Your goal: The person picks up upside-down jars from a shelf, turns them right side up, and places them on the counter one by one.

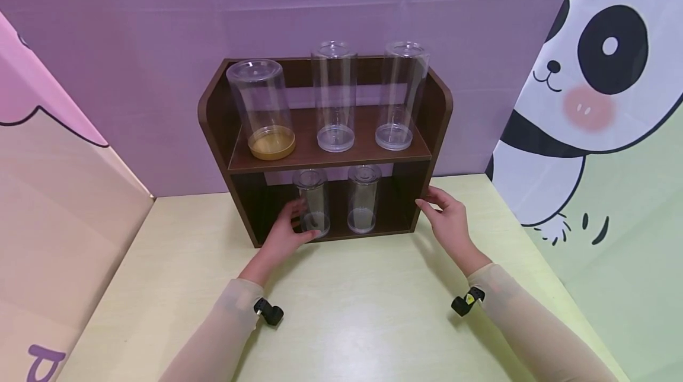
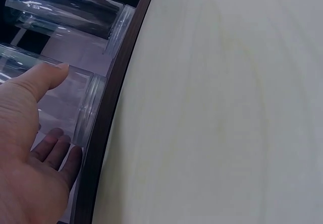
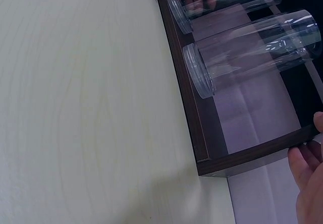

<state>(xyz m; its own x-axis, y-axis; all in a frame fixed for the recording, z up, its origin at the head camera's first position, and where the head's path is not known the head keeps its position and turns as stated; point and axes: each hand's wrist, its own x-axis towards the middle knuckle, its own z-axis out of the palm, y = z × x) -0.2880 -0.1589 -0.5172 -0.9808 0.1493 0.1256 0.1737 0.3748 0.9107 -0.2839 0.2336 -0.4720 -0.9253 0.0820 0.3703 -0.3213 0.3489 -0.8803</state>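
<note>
A dark brown two-tier wooden shelf [image 1: 331, 162] stands against the purple backdrop. My left hand [image 1: 285, 232] is at the clear plastic jar [image 1: 318, 195] on the left of the lower tier. In the left wrist view, the thumb [image 2: 50, 76] lies across the jar's near side, the loosely bent fingers [image 2: 63, 153] beside it; firm contact cannot be made out. A second clear jar [image 1: 364, 198] stands to its right. With the thumb inside and fingers outside, my right hand [image 1: 450, 225] pinches the front edge of the shelf's right side panel [image 3: 262, 151].
Three more clear jars stand on the upper tier: a wide one with a gold base [image 1: 272, 143] at left, then two slimmer ones, a middle jar [image 1: 335, 97] and a right jar [image 1: 402, 97]. The pale table [image 1: 363, 311] extends in front. A panda-printed panel [image 1: 603, 204] borders the right.
</note>
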